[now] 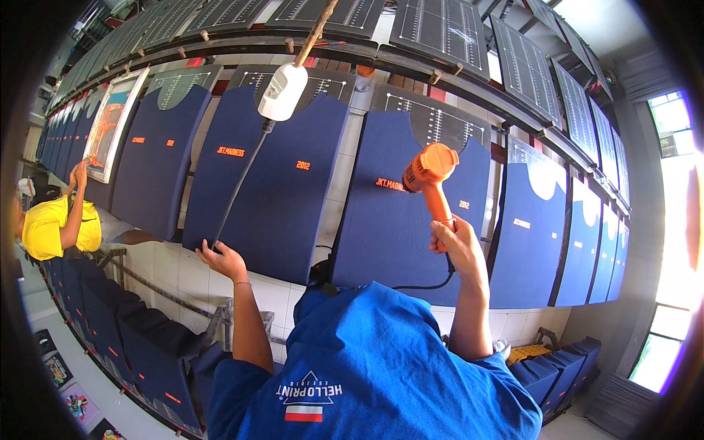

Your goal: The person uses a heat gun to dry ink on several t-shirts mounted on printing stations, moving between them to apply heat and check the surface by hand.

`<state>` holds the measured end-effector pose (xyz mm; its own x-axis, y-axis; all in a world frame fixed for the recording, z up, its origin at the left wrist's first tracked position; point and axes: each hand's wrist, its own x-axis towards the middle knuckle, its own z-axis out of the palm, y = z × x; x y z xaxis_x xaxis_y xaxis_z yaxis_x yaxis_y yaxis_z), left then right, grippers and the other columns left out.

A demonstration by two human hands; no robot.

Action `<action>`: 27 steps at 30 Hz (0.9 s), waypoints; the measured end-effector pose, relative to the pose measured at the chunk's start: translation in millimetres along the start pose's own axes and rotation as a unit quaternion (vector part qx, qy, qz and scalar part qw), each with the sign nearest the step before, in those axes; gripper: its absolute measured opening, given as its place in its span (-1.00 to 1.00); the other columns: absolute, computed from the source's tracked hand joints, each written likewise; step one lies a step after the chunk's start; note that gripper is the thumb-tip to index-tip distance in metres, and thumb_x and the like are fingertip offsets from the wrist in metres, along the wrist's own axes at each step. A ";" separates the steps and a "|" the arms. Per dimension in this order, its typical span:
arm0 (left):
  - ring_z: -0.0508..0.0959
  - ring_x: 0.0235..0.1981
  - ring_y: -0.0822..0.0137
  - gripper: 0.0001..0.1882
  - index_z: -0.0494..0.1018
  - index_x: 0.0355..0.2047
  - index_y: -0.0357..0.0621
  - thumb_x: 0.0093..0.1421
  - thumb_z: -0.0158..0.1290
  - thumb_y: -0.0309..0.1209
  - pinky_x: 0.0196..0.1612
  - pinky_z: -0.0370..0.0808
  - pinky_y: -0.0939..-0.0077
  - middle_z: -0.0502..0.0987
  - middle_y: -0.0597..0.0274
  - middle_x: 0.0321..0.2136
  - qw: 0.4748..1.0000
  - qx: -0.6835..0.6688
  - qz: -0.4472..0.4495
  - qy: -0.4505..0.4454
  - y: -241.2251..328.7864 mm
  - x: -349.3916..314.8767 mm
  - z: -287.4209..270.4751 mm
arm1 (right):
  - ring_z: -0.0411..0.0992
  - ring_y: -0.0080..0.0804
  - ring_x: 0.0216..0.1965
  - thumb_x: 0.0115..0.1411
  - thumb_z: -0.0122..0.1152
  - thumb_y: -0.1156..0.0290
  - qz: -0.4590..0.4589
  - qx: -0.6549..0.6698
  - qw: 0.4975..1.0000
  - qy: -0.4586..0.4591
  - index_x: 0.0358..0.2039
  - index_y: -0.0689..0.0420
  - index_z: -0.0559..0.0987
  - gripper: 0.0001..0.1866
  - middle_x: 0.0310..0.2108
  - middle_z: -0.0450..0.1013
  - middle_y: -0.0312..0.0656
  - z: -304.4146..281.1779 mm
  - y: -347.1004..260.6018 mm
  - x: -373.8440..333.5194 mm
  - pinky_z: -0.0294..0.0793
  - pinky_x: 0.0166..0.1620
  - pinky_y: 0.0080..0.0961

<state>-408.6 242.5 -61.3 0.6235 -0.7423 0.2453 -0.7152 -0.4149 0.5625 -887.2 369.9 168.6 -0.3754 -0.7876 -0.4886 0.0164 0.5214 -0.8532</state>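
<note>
My right hand (pixel 460 246) is wrapped round the handle of an orange hair dryer (pixel 433 165), raised over a navy shirt panel (pixel 374 227) with small orange lettering. A black cord leads off below that hand. At the left, the fingers of my left hand (pixel 224 262) close on a black power cord (pixel 240 187) at the lower edge of another navy shirt panel (pixel 271 198). This cord runs up to a white socket block (pixel 284 92), which hangs from above on a tan cable (pixel 315 33).
More navy panels (pixel 528 235) on dark marked boards (pixel 440 33) line both sides. At the far left, a co-worker in a yellow shirt (pixel 62 227) has hands at a white-framed screen (pixel 116 121). A metal rail (pixel 169 301) and more navy panels (pixel 139 345) lie behind me.
</note>
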 end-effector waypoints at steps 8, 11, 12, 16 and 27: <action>0.15 0.33 -0.20 -0.53 0.29 0.19 -0.32 0.35 -0.13 -0.31 0.31 0.21 0.01 0.02 -0.33 0.33 1.000 0.004 0.004 0.001 0.5 0.2 1.3 | 0.44 -0.60 -0.52 0.26 0.22 0.26 0.004 -0.012 1.000 0.005 -0.24 0.26 0.50 -0.71 -0.54 0.43 -0.30 -3.6 -1.3 -2.2 0.48 -0.40 -0.64; 0.17 0.32 -0.20 -0.53 0.30 0.19 -0.32 0.35 -0.13 -0.31 0.31 0.22 0.01 0.03 -0.33 0.33 1.000 0.003 0.000 0.001 -0.5 1.3 -1.3 | 0.43 -0.60 -0.52 0.26 0.22 0.25 0.008 0.021 1.000 -0.006 -0.25 0.26 0.50 -0.71 -0.54 0.42 -0.30 -10.3 5.8 -1.0 0.47 -0.40 -0.64; 0.17 0.32 -0.20 -0.53 0.30 0.19 -0.32 0.35 -0.13 -0.30 0.31 0.22 0.01 0.03 -0.33 0.33 1.000 0.002 0.001 0.001 0.8 0.9 -1.2 | 0.43 -0.61 -0.52 0.25 0.22 0.25 0.007 0.000 1.000 0.012 -0.26 0.25 0.50 -0.71 -0.55 0.41 -0.31 -6.1 3.5 -2.9 0.47 -0.39 -0.65; 0.18 0.32 -0.20 -0.53 0.30 0.18 -0.33 0.36 -0.13 -0.30 0.31 0.22 0.02 0.04 -0.34 0.33 1.000 -0.001 -0.001 0.000 3.9 0.1 -4.6 | 0.42 -0.61 -0.53 0.25 0.22 0.25 0.006 0.008 1.000 0.008 -0.27 0.24 0.49 -0.72 -0.55 0.42 -0.31 -8.4 2.6 -6.3 0.45 -0.41 -0.65; 0.16 0.33 -0.20 -0.51 0.29 0.21 -0.28 0.35 -0.17 -0.26 0.30 0.19 -0.04 0.04 -0.33 0.33 1.000 -0.007 -0.005 0.003 8.2 -2.0 -6.6 | 0.40 -0.60 -0.56 0.26 0.20 0.26 -0.028 0.028 0.999 -0.018 -0.39 0.20 0.47 -0.75 -0.58 0.42 -0.30 -27.3 14.1 -10.7 0.40 -0.45 -0.61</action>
<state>-413.5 244.0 -52.0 0.6322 -0.7351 0.2448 -0.7050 -0.4146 0.5754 -908.3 394.6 166.8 -0.3429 -0.8274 -0.4447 0.0487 0.4571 -0.8881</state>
